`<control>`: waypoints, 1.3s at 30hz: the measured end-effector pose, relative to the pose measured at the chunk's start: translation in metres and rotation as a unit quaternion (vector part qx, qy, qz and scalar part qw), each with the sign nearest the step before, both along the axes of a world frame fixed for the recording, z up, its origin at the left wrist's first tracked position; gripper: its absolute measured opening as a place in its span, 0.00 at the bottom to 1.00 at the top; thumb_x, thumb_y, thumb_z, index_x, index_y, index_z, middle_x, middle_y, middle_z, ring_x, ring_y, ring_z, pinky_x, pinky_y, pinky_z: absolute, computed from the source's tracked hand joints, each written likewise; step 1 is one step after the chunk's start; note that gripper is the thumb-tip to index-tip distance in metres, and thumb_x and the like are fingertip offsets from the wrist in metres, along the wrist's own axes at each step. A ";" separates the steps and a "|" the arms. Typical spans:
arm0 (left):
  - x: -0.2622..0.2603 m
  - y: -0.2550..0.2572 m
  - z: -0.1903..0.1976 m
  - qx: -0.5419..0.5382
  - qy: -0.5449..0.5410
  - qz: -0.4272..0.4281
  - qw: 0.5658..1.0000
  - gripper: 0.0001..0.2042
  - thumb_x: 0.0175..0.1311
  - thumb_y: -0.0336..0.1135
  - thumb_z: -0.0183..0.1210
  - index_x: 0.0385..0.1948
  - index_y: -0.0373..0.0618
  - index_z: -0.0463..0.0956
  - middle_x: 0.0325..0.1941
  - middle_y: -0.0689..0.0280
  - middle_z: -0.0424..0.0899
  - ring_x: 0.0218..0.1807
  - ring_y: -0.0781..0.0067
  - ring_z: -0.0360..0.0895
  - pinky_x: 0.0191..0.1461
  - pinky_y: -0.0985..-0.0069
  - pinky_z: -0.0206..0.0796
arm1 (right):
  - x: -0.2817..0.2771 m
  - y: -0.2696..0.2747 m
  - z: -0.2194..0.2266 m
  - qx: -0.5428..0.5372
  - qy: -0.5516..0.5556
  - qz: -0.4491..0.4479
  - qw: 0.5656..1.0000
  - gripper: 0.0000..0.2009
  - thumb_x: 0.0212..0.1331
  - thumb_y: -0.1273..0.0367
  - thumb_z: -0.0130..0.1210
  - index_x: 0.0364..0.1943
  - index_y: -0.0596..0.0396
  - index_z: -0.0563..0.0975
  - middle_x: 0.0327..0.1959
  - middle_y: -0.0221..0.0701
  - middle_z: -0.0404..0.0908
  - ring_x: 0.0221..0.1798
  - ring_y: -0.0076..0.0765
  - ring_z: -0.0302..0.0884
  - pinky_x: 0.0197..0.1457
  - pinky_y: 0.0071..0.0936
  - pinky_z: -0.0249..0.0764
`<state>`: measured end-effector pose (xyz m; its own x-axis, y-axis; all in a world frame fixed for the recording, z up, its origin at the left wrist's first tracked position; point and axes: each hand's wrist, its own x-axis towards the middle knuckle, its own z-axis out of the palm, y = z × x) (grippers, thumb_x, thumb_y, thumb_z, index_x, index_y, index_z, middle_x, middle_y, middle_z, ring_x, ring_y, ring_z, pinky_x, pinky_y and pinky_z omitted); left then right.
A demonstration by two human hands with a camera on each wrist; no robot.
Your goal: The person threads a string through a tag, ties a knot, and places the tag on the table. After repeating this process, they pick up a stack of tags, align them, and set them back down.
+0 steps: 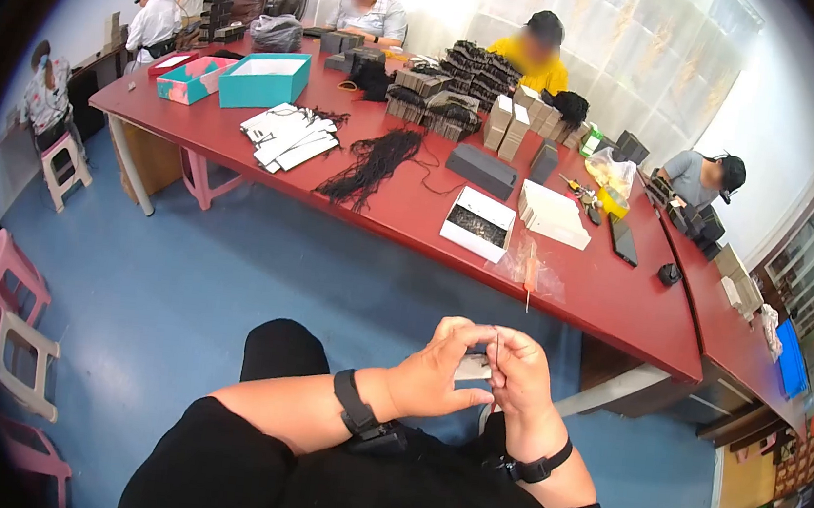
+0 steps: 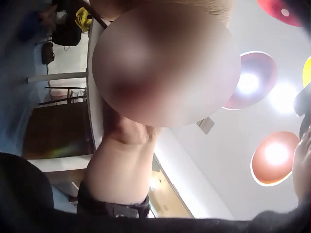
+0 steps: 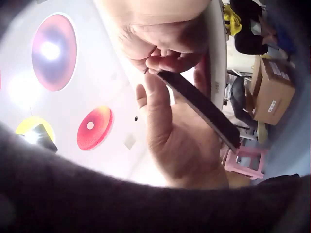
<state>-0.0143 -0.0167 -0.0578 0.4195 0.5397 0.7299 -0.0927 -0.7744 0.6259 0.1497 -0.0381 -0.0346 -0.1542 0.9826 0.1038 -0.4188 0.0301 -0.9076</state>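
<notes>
In front of my lap, my left hand (image 1: 430, 369) holds a flat, narrow card (image 1: 475, 366), pale in the head view. From the right wrist view the card (image 3: 199, 104) shows a dark face and slants across the left palm (image 3: 187, 145). My right hand (image 1: 523, 371) meets the left one at the fingertips, its thumb and fingers pinching a thin dark cord (image 1: 498, 345) at the card's end. Curled fingers of the right hand (image 3: 167, 43) sit right at the card's upper end. A blurred oval hides most of both hands in the left wrist view.
Ahead stands a red table (image 1: 391, 218) with a white box of small dark pieces (image 1: 478, 224), an orange-handled tool (image 1: 530, 269) at the edge, black cords (image 1: 371, 167), white cards (image 1: 289, 137) and a teal box (image 1: 265, 80). Other people sit around it. Stools (image 1: 20, 354) stand at left.
</notes>
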 end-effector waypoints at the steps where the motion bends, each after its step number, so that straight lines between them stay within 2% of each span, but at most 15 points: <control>1: 0.004 0.006 -0.002 0.036 -0.035 -0.010 0.999 0.42 0.37 0.32 0.72 0.58 0.47 0.54 0.56 0.55 0.59 0.58 0.55 0.60 0.52 0.63 0.66 | -0.002 0.000 0.004 -0.025 -0.008 -0.029 0.999 0.08 0.57 0.75 0.55 0.39 0.62 0.77 0.23 0.25 0.75 0.16 0.14 0.63 0.20 0.11 0.60; 4: -0.001 0.012 -0.003 -0.136 -0.031 -0.016 0.990 0.38 0.42 0.27 0.69 0.57 0.45 0.55 0.55 0.57 0.59 0.47 0.60 0.72 0.46 0.70 0.70 | 0.001 0.001 -0.001 -0.030 0.034 -0.048 0.998 0.08 0.55 0.77 0.54 0.39 0.62 0.78 0.22 0.27 0.75 0.16 0.18 0.65 0.20 0.14 0.63; 5: -0.009 0.015 0.004 -0.204 0.060 -0.093 0.973 0.32 0.48 0.29 0.65 0.56 0.43 0.59 0.52 0.55 0.67 0.41 0.59 0.77 0.48 0.70 0.70 | 0.001 0.000 0.003 -0.032 0.031 -0.049 0.998 0.08 0.55 0.78 0.54 0.39 0.63 0.78 0.22 0.28 0.76 0.16 0.18 0.66 0.20 0.15 0.64; 8: -0.011 0.018 -0.002 -0.155 0.155 -0.094 0.971 0.26 0.54 0.32 0.63 0.55 0.40 0.64 0.51 0.57 0.75 0.49 0.66 0.76 0.52 0.73 0.67 | 0.005 0.003 0.001 0.022 -0.042 -0.091 0.995 0.07 0.55 0.78 0.53 0.38 0.67 0.77 0.27 0.32 0.77 0.21 0.24 0.71 0.25 0.18 0.70; 12: -0.015 0.020 0.012 -0.086 0.174 -0.037 0.980 0.24 0.55 0.34 0.62 0.54 0.39 0.68 0.47 0.53 0.79 0.48 0.62 0.78 0.51 0.71 0.68 | 0.005 0.003 0.013 0.105 -0.188 -0.098 0.972 0.08 0.54 0.80 0.53 0.38 0.67 0.79 0.27 0.29 0.74 0.32 0.24 0.73 0.38 0.20 0.69; 17: -0.015 0.013 0.021 -0.169 0.200 -0.052 0.964 0.23 0.55 0.35 0.62 0.53 0.41 0.68 0.43 0.54 0.79 0.45 0.60 0.78 0.48 0.71 0.68 | 0.008 0.008 -0.001 0.063 -0.061 -0.147 0.985 0.08 0.54 0.80 0.53 0.38 0.63 0.79 0.32 0.31 0.79 0.35 0.24 0.74 0.41 0.20 0.71; 20: -0.013 0.004 0.016 -0.158 0.217 -0.039 0.962 0.22 0.56 0.35 0.61 0.52 0.41 0.68 0.41 0.56 0.79 0.43 0.63 0.78 0.47 0.71 0.68 | 0.006 -0.001 -0.006 0.086 -0.100 -0.195 0.972 0.08 0.54 0.79 0.54 0.37 0.63 0.80 0.31 0.29 0.78 0.34 0.22 0.73 0.41 0.19 0.70; 22: -0.012 0.005 0.017 -0.147 0.201 -0.026 0.968 0.21 0.57 0.35 0.60 0.52 0.41 0.67 0.41 0.56 0.79 0.43 0.65 0.77 0.47 0.72 0.68 | 0.010 -0.001 -0.001 0.164 -0.205 -0.229 0.937 0.07 0.53 0.81 0.54 0.35 0.62 0.80 0.30 0.29 0.76 0.33 0.23 0.72 0.39 0.18 0.68; 24: -0.015 0.009 0.013 -0.176 0.214 -0.018 0.961 0.21 0.57 0.36 0.60 0.52 0.41 0.67 0.40 0.56 0.79 0.43 0.65 0.77 0.47 0.72 0.68 | 0.021 0.004 0.001 0.386 -0.380 -0.393 0.743 0.06 0.52 0.82 0.54 0.32 0.60 0.79 0.28 0.30 0.74 0.32 0.26 0.72 0.37 0.19 0.67; 26: -0.015 0.011 0.013 -0.205 0.228 -0.010 0.952 0.21 0.58 0.36 0.60 0.52 0.41 0.67 0.40 0.56 0.79 0.42 0.65 0.77 0.47 0.72 0.68 | 0.027 0.007 0.006 0.365 -0.329 -0.427 0.759 0.06 0.50 0.83 0.56 0.29 0.58 0.79 0.26 0.30 0.74 0.33 0.30 0.72 0.37 0.22 0.68; 28: -0.012 0.008 0.014 -0.195 0.204 -0.057 0.958 0.20 0.57 0.36 0.60 0.50 0.41 0.67 0.40 0.56 0.79 0.42 0.65 0.77 0.47 0.73 0.68 | 0.038 0.012 0.012 0.424 -0.397 -0.456 0.675 0.07 0.47 0.84 0.56 0.29 0.58 0.78 0.25 0.30 0.74 0.33 0.33 0.72 0.38 0.23 0.68; 34: -0.014 0.020 0.011 -0.179 0.232 -0.050 0.955 0.19 0.58 0.38 0.60 0.47 0.42 0.67 0.39 0.54 0.79 0.43 0.59 0.78 0.47 0.70 0.68 | 0.042 0.021 0.014 0.461 -0.452 -0.448 0.619 0.10 0.43 0.86 0.57 0.28 0.57 0.78 0.26 0.33 0.76 0.34 0.38 0.74 0.40 0.29 0.70; 36: -0.021 0.020 0.018 -0.097 0.262 -0.054 0.959 0.20 0.59 0.41 0.58 0.50 0.43 0.67 0.40 0.51 0.79 0.45 0.51 0.77 0.48 0.66 0.68 | 0.045 0.025 0.008 0.478 -0.418 -0.438 0.637 0.09 0.44 0.86 0.56 0.29 0.58 0.77 0.27 0.35 0.76 0.34 0.38 0.73 0.40 0.30 0.70; 38: -0.036 0.022 0.031 -0.074 0.325 -0.080 0.939 0.23 0.61 0.44 0.55 0.55 0.44 0.65 0.42 0.49 0.78 0.45 0.46 0.75 0.48 0.63 0.68 | 0.048 0.027 0.002 0.410 -0.361 -0.402 0.735 0.07 0.53 0.81 0.54 0.35 0.59 0.78 0.29 0.33 0.76 0.36 0.30 0.73 0.42 0.26 0.70; 39: -0.043 0.024 0.046 -0.089 0.385 -0.088 0.914 0.23 0.61 0.45 0.54 0.56 0.46 0.66 0.44 0.50 0.79 0.46 0.48 0.76 0.49 0.63 0.68 | 0.044 0.029 0.013 0.355 -0.401 -0.393 0.747 0.08 0.57 0.77 0.52 0.40 0.59 0.78 0.30 0.32 0.77 0.37 0.29 0.74 0.44 0.25 0.70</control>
<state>-0.0573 0.0069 -0.0119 0.8640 0.4956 0.0886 0.3145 -0.6688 0.6737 0.1939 -0.0092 -0.0217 0.1496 0.5428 0.8264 0.6523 0.5739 -0.4951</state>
